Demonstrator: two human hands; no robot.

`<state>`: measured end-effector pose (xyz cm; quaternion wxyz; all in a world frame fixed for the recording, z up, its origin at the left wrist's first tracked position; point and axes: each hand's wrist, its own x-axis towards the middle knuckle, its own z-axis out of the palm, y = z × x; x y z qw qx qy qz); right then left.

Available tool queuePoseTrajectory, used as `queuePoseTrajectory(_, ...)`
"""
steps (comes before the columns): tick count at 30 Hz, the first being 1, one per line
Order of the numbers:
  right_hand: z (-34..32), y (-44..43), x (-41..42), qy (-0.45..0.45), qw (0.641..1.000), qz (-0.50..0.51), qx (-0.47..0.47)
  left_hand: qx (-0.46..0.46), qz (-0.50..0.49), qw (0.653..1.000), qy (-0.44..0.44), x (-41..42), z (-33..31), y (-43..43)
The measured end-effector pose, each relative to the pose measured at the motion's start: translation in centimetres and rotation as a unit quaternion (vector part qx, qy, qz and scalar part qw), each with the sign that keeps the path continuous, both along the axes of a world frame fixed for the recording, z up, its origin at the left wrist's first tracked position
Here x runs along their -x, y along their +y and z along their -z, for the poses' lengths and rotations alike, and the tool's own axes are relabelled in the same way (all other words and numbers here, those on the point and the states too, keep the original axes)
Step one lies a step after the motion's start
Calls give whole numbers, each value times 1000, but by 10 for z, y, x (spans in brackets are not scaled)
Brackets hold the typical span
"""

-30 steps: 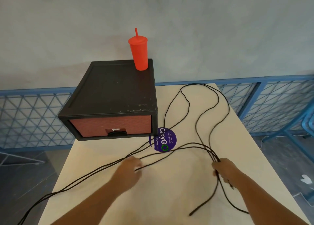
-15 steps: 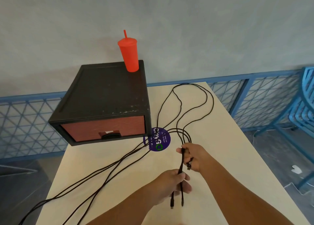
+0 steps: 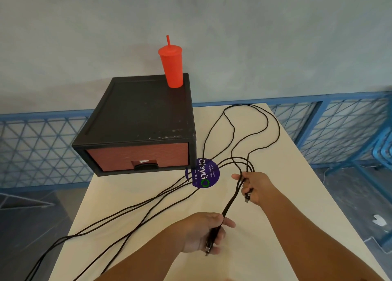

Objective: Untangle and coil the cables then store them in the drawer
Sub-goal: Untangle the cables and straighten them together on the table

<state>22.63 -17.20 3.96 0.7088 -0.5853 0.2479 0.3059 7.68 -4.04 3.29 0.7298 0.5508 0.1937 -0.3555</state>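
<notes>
Clamps plug ends of the black cables (image 3: 230,203) in the curled left hand (image 3: 201,234); pinches the same strands just beyond with the right hand (image 3: 257,187). Past the right fingers, loops sprawling over the table (image 3: 286,217); left of them, the closed drawer (image 3: 137,156), red cup (image 3: 172,68) on top.

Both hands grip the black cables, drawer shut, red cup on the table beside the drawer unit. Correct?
No: the head view shows the red cup on top of the drawer unit, not on the table. Rest holds: left hand and right hand grip the black cables, drawer shut.
</notes>
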Motion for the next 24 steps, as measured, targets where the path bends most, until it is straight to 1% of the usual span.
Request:
queuePoseTrajectory(6,-2,-1,-4,-8,1000,10,10,26,-29,999,2,-2,-6,1)
queuePoseTrajectory(7,-3,0,-2,-8,1000,9,9,31,-55,998,-4,-3,-7,0)
queuePoseTrajectory(9,-4,2,3,-3,1000,-3,8,46,-146,988,-8,-10,-9,-2)
queuePoseTrajectory(12,-6,11,22,3,998,-55,7,44,-294,955,-3,-22,-14,-3)
queuePoseTrajectory(14,-8,18,37,8,996,-92,-8,29,-339,940,-7,-29,-14,-4)
queuePoseTrajectory(17,-14,26,54,2,991,-134,-28,5,-345,939,0,-30,-9,-9)
queuePoseTrajectory(22,-19,29,63,-10,988,-147,40,-48,-317,947,-9,-28,-12,-23)
queuePoseTrajectory(24,-23,27,68,1,988,-153,33,-94,-289,952,-29,-27,-18,-22)
